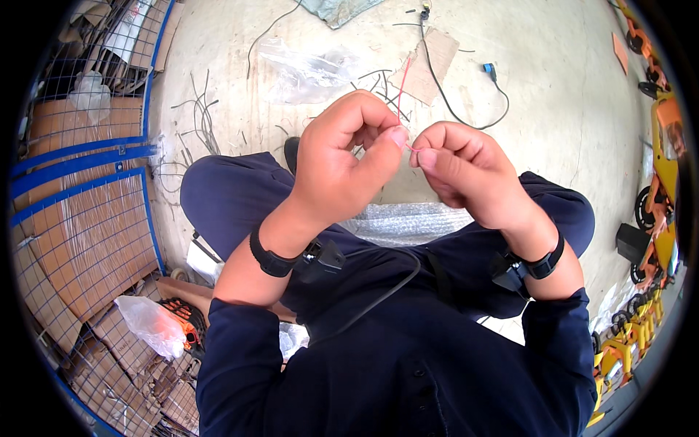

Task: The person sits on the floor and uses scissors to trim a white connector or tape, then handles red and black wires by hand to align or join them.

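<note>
A thin red wire [403,95] rises from between the thumb and forefinger of my left hand [348,156], which is closed in a pinch on it. A short stretch of the same wire crosses the small gap between my hands. At its other end the thumb and fingers of my right hand [470,171] pinch it. Both hands are close together above my lap, fingertips nearly touching. The wire's very tip is hidden in the right fingers. Black straps with small devices sit on both wrists.
Cut black cable pieces [204,116], clear plastic film [306,71], cardboard [429,65] and a cable with a blue connector [489,71] lie on the floor ahead. A blue mesh cage [80,175] holding cardboard stands left. Yellow and orange wheeled machines [664,182] line the right.
</note>
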A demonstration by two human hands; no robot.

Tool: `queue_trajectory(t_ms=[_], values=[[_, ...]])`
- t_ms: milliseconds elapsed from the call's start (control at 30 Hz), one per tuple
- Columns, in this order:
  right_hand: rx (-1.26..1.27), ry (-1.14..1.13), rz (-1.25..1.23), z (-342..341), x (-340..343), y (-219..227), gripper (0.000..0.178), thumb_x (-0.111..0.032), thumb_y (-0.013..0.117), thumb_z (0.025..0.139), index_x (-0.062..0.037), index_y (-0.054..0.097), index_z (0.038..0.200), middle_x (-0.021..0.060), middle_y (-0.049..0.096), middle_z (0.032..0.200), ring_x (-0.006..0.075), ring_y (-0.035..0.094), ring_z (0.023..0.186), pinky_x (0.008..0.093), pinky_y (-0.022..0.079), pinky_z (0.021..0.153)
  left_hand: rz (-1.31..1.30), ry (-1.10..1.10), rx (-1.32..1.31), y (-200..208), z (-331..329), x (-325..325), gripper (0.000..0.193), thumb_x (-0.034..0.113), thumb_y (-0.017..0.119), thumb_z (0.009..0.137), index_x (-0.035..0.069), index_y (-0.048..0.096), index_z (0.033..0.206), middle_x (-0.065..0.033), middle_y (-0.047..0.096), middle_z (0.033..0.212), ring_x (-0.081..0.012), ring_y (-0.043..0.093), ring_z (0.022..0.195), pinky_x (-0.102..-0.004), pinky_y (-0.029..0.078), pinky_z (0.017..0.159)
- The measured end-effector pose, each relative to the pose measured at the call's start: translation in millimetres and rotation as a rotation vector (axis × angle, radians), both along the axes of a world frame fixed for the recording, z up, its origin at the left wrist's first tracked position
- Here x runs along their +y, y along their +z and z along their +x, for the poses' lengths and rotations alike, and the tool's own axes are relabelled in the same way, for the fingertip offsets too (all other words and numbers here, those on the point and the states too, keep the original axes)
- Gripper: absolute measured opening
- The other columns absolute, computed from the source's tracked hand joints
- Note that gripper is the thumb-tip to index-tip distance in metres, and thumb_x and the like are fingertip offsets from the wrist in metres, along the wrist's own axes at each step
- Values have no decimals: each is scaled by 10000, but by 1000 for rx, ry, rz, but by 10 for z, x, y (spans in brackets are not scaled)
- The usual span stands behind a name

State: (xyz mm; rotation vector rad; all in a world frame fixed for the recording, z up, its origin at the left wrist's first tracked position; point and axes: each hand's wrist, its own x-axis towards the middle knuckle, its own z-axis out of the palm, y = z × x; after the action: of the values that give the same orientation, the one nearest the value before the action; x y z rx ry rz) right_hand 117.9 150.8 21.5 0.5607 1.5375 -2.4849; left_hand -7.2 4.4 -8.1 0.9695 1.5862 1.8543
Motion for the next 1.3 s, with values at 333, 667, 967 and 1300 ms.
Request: queue_trajectory(t_ms=[333,667,967,1300], values=[[278,-105,148,-8,-94,-119,108,-114,565,965,-20,604,998,-56,516,683,-4,371,556,183,291,486,81,-131,-931,54,65,20,112,146,545,931,36,558,911,-44,590,771,-86,519,589,-226,397,488],[172,-48,139,-30,-35,-44,131,-112,553,959,-8,633,963,-49,518,654,19,358,518,194,273,466,-46,-134,-699,16,12,22,155,182,593,936,31,559,926,-16,591,757,-73,501,554,-228,386,456],[222,-140,429,37,-10,-93,95,-93,607,920,-6,647,922,-53,586,704,10,437,618,188,355,543,-41,86,893,97,-10,51,245,244,704,832,45,569,882,-84,560,765,-218,534,591,-283,434,508],[312,86,551,68,36,1,98,-68,572,938,1,641,931,-9,556,678,67,456,595,238,395,537,-135,-123,922,157,-17,-22,66,63,605,827,17,564,804,-101,544,686,-261,519,538,-332,423,480]])
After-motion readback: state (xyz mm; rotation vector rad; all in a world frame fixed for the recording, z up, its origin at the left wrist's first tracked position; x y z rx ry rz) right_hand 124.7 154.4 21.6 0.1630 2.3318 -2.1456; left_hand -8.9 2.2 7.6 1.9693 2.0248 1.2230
